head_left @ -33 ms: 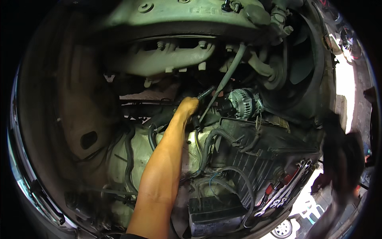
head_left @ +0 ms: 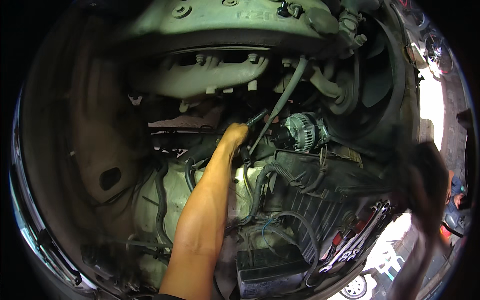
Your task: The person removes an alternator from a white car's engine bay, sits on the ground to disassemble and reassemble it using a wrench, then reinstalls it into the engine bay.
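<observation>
My left arm reaches up into an engine bay, and my left hand (head_left: 236,134) is closed around a slim metal tool (head_left: 257,118). The tool's end sticks out past my fingers toward the upper right; the rest is hidden in my grip. Close by on the right, a grey tube (head_left: 283,100) slants down from the engine, and a silver alternator (head_left: 303,131) sits beyond it. A black hose end (head_left: 244,154) lies just below my hand. Dark and smeared by motion, my right hand (head_left: 427,172) is at the far right, beside the bay's edge; its fingers cannot be made out.
Above lie the exhaust manifold (head_left: 215,75) and engine cover (head_left: 210,20). A fan (head_left: 377,80) stands at upper right. Several wrenches (head_left: 354,245) rest beside the black ribbed box (head_left: 312,210). A black lidded box (head_left: 272,272) is at the bottom. Outside, a person (head_left: 454,197) is partly visible.
My right hand has shifted slightly left and up, uncovering a person in the background. My left hand keeps its hold on the metal tool, almost unmoved.
</observation>
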Demonstrator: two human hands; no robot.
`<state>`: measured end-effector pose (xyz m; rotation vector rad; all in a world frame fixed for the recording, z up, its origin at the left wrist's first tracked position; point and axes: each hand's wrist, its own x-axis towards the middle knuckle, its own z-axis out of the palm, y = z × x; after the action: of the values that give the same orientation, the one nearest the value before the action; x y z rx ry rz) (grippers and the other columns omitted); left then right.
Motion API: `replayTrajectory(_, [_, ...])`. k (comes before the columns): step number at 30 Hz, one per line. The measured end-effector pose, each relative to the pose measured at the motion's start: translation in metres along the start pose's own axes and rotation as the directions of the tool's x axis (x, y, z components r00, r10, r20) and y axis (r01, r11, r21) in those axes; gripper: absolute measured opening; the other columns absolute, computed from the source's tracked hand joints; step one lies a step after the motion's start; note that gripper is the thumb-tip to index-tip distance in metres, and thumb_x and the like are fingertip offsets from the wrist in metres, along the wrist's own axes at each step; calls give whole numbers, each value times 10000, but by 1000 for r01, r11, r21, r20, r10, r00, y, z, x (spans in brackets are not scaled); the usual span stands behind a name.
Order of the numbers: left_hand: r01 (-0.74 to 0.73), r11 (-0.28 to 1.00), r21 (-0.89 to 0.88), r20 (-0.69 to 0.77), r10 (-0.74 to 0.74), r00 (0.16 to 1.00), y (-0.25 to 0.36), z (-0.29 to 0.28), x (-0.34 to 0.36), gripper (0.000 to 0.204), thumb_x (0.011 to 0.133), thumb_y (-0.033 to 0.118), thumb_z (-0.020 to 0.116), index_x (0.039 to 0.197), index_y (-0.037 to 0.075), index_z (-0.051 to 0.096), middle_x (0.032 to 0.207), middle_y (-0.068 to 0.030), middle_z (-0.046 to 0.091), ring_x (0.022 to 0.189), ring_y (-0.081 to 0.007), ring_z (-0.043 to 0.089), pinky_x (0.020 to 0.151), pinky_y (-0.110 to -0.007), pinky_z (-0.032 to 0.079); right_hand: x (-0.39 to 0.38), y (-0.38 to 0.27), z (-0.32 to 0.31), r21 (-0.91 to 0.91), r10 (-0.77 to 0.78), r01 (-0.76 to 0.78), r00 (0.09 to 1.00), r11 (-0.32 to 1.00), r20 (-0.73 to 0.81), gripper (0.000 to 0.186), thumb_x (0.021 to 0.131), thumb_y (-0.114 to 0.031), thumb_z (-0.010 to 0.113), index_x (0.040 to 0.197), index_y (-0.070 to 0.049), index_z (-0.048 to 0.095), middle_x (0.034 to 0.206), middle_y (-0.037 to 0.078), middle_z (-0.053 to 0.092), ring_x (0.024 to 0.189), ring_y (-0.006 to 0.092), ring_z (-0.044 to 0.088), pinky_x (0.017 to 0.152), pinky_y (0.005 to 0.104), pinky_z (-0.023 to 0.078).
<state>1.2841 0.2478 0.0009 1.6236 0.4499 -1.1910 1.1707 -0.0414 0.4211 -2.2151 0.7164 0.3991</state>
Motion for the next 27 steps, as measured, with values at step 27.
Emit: replayTrajectory(27, [131,941,311,-28,-129,991,6,87,47,430,925,281,519,1182,-2,714,1199,-237,700,1159,-368,671,990,-404,516,226,197,213,-852,40,284,941,440,335,555,856,-29,606,1381,70,456,1361,312,504,1270,450,550,1041,474,503])
